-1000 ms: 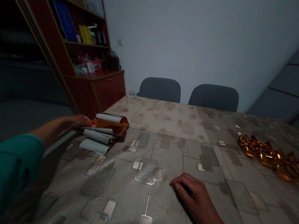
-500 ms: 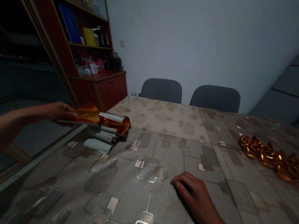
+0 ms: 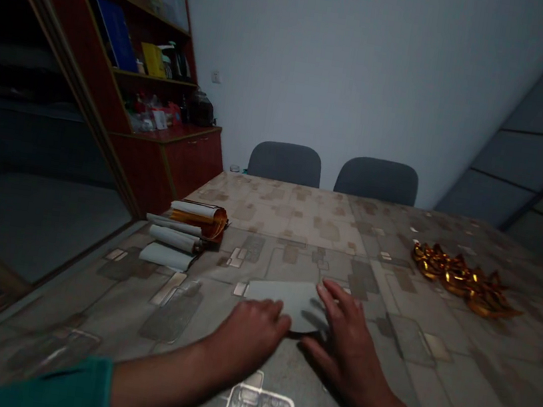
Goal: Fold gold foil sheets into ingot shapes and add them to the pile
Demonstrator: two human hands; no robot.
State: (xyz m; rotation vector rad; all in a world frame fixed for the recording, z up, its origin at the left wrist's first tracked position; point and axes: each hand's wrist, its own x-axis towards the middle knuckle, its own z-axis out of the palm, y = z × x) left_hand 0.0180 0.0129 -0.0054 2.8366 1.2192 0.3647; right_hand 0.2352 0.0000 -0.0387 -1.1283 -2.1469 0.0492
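Observation:
A pale sheet of paper (image 3: 283, 294) lies in front of me, its right end lifted a little off the table. My left hand (image 3: 257, 323) has its fingers curled and pinches the sheet's near edge. At the right end is my right hand (image 3: 342, 328), fingers apart, with a fingertip at the far corner and the thumb stretched below the near edge. To the left rests a stack of curled paper sheets (image 3: 173, 238), pale on one face and shiny gold on the other. Several folded gold foil pieces (image 3: 460, 278) stand in a row at the right.
A patterned cloth covers the table (image 3: 293, 223). Two grey chairs (image 3: 284, 163) stand behind its far edge, against the wall. A red-brown cabinet (image 3: 191, 162) with filled shelves is at the back left.
My left hand has come from the stack to the middle, bringing one sheet, which now lies pale side up. My right hand has opened and moved to the sheet's right end.

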